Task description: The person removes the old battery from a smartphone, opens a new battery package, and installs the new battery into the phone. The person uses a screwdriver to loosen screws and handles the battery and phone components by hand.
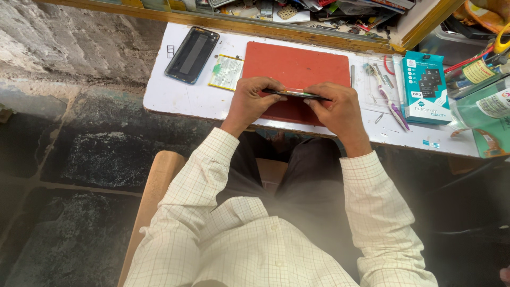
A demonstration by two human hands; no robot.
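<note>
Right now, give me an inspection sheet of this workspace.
Surface: white bench top with a red mat.
Job's things: thin dark phone held edge-on over the mat.
Clutter: phone back cover, flat battery, teal box, brush, metal tools.
Hands: left hand and right hand grip opposite ends of the phone.
Cables: red wire at the right.
Surroundings: stone floor, wooden stool.

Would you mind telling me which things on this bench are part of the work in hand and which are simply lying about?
In hand:
- thin dark phone, held edge-on between left hand and right hand
- red mat under it

Lying about:
- dark back cover
- flat battery
- toothbrush
- teal box
- metal rod
</note>
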